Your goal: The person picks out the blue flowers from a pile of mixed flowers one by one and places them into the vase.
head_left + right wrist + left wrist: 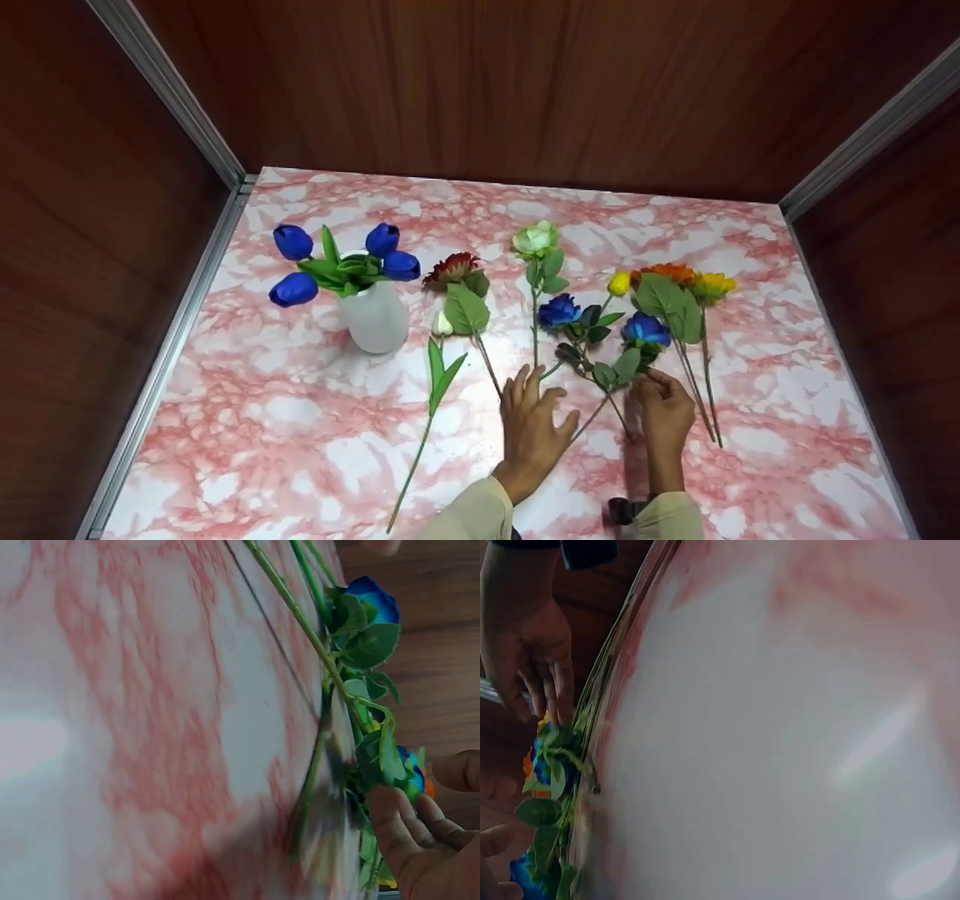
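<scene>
In the head view, my left hand (532, 427) is spread over flower stems, thumb apart from the fingers. Its fingertips are at the stem of the pale green rose (535, 238). My right hand (666, 412) is at the right blue rose (646, 330); in the right wrist view its fingers (394, 821) touch the leaves below the bloom, thumb apart on the other side. Another blue rose (559, 311) lies between the hands, on a branching leafy stem (300, 619). In the left wrist view, blue petals (529, 877) show beside my left fingers.
A frosted white vase (377, 319) with several blue tulips (293, 289) stands at left. Near it lie a white tulip (442, 322) and a dark red flower (454, 268). Yellow tulip (619, 283), orange flower (670, 273) and yellow flower (712, 286) lie right. Wooden panels (480, 90) enclose the marbled table.
</scene>
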{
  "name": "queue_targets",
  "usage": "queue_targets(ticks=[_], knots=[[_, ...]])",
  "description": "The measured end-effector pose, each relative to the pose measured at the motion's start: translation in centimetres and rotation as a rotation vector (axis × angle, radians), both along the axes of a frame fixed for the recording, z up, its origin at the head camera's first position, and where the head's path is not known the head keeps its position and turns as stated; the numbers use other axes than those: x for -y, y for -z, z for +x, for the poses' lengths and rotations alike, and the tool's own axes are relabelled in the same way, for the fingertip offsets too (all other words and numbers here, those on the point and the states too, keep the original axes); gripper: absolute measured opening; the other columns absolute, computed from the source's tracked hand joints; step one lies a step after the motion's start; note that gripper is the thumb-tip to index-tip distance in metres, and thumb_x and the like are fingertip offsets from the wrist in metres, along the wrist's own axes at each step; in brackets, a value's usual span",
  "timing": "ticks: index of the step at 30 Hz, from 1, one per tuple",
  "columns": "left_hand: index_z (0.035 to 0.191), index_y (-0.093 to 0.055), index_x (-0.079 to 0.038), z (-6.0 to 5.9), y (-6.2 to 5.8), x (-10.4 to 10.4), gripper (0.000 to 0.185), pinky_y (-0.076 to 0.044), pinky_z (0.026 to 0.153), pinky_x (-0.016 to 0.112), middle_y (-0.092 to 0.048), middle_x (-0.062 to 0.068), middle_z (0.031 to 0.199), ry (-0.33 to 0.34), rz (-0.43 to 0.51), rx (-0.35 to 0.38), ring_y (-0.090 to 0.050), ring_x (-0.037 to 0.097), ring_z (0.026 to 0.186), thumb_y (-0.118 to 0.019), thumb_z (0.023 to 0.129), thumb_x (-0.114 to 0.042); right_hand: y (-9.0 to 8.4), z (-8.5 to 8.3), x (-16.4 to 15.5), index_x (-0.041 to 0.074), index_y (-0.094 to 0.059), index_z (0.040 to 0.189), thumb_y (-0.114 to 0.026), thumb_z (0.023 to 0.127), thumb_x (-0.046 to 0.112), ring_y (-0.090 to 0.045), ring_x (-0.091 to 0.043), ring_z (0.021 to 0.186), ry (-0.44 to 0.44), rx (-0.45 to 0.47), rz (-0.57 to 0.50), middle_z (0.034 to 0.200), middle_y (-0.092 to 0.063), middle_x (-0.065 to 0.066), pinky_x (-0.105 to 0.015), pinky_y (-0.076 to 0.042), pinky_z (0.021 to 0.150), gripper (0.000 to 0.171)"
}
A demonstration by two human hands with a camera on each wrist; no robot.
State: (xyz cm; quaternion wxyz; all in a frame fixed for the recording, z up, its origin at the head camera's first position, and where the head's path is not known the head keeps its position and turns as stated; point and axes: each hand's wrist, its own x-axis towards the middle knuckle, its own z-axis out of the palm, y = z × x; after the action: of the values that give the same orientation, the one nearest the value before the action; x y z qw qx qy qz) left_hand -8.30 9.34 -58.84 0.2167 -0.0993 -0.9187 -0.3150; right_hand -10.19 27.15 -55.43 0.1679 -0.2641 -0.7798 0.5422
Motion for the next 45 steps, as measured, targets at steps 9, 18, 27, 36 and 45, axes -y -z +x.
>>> queue_targets(ticks=[9, 18, 27, 36, 45], knots=[[0.081, -0.075, -0.023, 0.8, 0.1, -0.7, 0.016, -0.026, 0.105, 0.059, -0.048, 0.015, 0.14, 0.121, -0.145, 0.181, -0.032, 0.04, 0.136, -0.079, 0.075, -0.037, 0.4, -0.9, 0.2, -0.006, -0.06, 0.123, -0.063, 0.091, 0.017, -0.062, -0.001, 0.077, -0.041, 0.121, -0.202, 0.106, -0.067, -0.017, -0.02, -0.05, 0.072, 0.039], [0.071, -0.072, -0.026, 0.7, -0.2, -0.7, 0.008, -0.028, 0.107, 0.056, -0.049, 0.014, 0.139, 0.129, -0.228, 0.195, -0.032, 0.039, 0.136, -0.076, 0.077, -0.024, 0.5, -1.1, 0.2, -0.009, -0.043, 0.136, -0.062, 0.092, 0.007, -0.068, -0.014, 0.071, -0.059, 0.083, -0.615, 0.084, -0.066, -0.002, -0.031, -0.056, 0.071, 0.051], [0.075, -0.073, -0.025, 0.7, -0.1, -0.4, 0.004, -0.039, 0.096, 0.041, -0.058, 0.003, 0.122, 0.069, -0.181, 0.083, -0.046, 0.025, 0.118, -0.076, 0.077, -0.023, 0.3, -1.4, 0.0, 0.003, -0.061, 0.091, -0.063, 0.091, 0.005, -0.047, -0.015, 0.053, -0.045, -0.075, -0.807, 0.066, -0.059, -0.004, -0.03, -0.045, 0.053, 0.003], [0.076, -0.069, -0.021, 0.3, -0.4, 0.2, 0.009, -0.045, 0.076, 0.03, -0.057, -0.003, 0.1, 0.084, -0.096, 0.059, -0.051, 0.017, 0.091, -0.077, 0.076, -0.016, -2.6, -1.4, 0.2, 0.008, -0.067, 0.085, -0.064, 0.092, 0.011, -0.056, -0.011, 0.058, 0.001, -0.018, -0.619, 0.067, -0.063, -0.001, -0.023, -0.047, 0.054, 0.008], [0.083, -0.067, -0.017, 0.1, -1.0, 0.8, 0.012, -0.048, 0.064, 0.022, -0.055, -0.003, 0.093, 0.08, 0.038, 0.16, -0.058, 0.013, 0.08, -0.073, 0.08, -0.007, -4.2, -1.5, 0.3, 0.006, -0.069, 0.088, -0.061, 0.092, 0.002, -0.063, -0.012, 0.068, 0.017, -0.093, -0.709, 0.077, -0.069, -0.003, -0.026, -0.052, 0.058, 0.011]])
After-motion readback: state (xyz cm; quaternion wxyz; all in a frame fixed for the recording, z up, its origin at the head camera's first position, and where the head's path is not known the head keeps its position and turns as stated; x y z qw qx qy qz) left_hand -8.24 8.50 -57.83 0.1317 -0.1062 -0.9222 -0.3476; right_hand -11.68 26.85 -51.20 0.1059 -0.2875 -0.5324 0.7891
